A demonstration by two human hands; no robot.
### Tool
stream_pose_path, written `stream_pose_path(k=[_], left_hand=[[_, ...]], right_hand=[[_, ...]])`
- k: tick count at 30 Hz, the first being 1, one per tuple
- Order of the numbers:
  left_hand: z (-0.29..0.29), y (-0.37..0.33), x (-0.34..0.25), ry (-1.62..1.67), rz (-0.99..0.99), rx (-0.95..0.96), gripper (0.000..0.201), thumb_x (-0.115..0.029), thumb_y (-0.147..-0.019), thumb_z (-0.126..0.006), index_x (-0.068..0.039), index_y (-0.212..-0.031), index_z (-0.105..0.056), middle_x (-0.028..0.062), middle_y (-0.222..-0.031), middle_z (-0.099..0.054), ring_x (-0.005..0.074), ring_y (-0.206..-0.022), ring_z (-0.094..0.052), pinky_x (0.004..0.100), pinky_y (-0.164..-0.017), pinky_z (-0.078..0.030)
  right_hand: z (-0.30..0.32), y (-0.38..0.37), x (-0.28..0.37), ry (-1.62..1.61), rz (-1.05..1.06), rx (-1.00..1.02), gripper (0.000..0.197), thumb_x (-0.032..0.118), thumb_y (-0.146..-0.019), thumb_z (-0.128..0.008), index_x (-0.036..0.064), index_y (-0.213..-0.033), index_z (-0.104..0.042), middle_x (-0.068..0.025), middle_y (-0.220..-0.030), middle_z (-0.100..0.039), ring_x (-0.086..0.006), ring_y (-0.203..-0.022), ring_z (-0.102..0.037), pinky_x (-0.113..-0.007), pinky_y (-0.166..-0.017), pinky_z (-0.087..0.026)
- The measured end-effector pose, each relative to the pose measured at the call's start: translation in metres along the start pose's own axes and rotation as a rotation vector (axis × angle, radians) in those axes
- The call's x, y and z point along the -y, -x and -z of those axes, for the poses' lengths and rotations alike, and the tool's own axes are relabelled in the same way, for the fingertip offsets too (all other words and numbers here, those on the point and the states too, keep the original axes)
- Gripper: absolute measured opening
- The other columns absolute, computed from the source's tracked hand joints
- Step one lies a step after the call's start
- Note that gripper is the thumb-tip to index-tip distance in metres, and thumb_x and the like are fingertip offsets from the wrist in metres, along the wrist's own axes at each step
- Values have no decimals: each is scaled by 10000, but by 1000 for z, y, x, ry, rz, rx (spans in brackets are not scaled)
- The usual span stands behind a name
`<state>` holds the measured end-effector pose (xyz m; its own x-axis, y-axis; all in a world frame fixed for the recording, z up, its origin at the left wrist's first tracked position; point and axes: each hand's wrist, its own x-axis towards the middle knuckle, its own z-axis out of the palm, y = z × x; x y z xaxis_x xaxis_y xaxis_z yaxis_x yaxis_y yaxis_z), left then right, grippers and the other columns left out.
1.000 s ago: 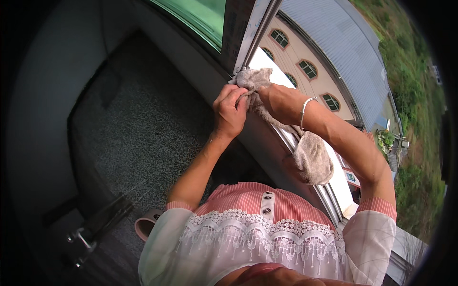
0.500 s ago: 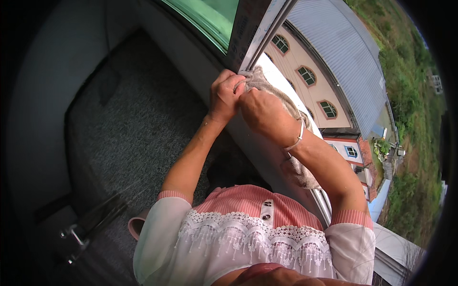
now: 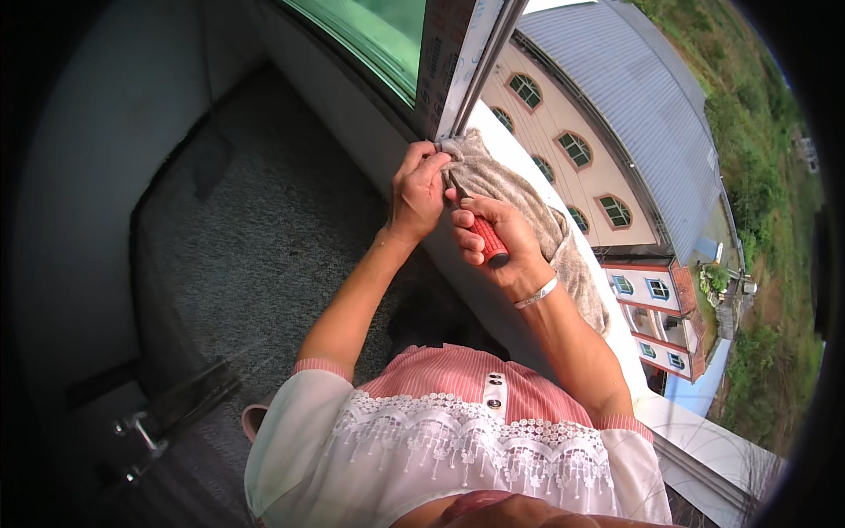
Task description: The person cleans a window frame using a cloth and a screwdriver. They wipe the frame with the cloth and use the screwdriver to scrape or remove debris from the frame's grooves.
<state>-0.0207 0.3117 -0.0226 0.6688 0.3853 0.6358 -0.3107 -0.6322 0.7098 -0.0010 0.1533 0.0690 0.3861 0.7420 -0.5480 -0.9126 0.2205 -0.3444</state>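
R hand (image 3: 514,234) grips red-handled tool (image 3: 489,239) (textured, round-ended) nr creased, fuzzy cloth (image 3: 515,189).

Small printed markings (image 3: 434,77) run along the straight grey-and-white window post (image 3: 457,62); they are too blurred to read.

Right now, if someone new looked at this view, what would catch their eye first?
Probably the red-handled tool, held in the right hand near the middle and pointing toward the left hand. Next comes the crumpled grey-brown cloth, draped along the white window ledge. Outside, at upper right, a pale building with arched windows and a ribbed blue-grey roof also stands out.
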Motion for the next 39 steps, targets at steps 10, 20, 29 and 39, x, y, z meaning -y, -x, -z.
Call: stream_pose_path(k=[10, 20, 29, 39], left_hand=[[-13, 51, -52, 68, -19, 87, 280, 142, -812, -664, 33, -1063, -724, 151, -1043, -677, 336, -947, -708, 392, -802, -590], [1, 3, -12, -90, -19, 73, 290, 131, -824, -593, 12, -1045, -739, 170, -1055, -711, 354, -951, -721, 398, -808, -600], [-51, 117, -144, 130, -95, 278, 275, 111, -804, -595, 73, -1062, -681, 197, -1016, -641, 388, -902, -668, 426, -779, -570], [-107, 199, -261, 381, -240, 782, 179, 35, -778, -584, 49, -951, -625, 175, -947, -591, 366, -874, -620, 430, -773, -548]], right_hand=[[1, 76, -19, 81, -16, -262, 230, 86, -1011, -520, 48, -1237, -541, -43, -724, -526, -158, -430, -494, -314, -351, -378], [2, 11, -7, 105, 54, -56, 219, 82, -1011, -523, 25, -1223, -529, -35, -709, -523, -148, -426, -490, -291, -341, -377], [95, 198, -55, -114, 102, -190, 368, 100, -1038, -502, -12, -1387, -533, -36, -745, -517, -124, -426, -467, -264, -320, -379], [159, 369, -113, -312, 256, -338, 393, 115, -1046, -503, -37, -1407, -525, -52, -769, -536, -127, -427, -453, -265, -326, -398]])
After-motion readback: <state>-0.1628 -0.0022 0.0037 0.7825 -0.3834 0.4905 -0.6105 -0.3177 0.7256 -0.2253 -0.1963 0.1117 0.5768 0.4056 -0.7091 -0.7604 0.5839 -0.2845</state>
